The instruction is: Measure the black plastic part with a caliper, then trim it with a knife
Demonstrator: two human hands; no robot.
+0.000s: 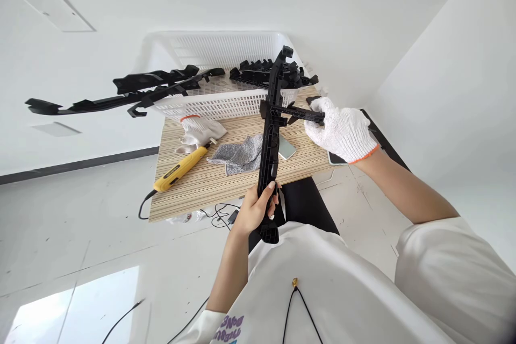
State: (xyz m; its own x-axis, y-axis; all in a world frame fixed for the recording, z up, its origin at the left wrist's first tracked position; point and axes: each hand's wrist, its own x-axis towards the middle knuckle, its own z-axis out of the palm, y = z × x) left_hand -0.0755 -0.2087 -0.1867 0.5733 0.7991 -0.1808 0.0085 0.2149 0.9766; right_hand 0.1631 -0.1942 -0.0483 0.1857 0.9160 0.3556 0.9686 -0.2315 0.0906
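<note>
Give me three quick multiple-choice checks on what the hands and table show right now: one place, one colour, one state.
1. Where does the yellow tool lie?
A. on the table's left part
B. in the basket
C. on the floor

2. What colour is the long part held upright?
A. white
B. black
C. yellow

3. Which hand wears a glove?
A. left hand
B. right hand
C. both

Answers:
1 A, it rests on the striped table beside a spare glove.
2 B, black like the parts in the white basket.
3 B, the right hand is gloved; the left hand is bare.

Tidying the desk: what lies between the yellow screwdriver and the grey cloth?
Bare wood-striped table separates yellow screwdriver from grey cloth, in the head view.
</note>
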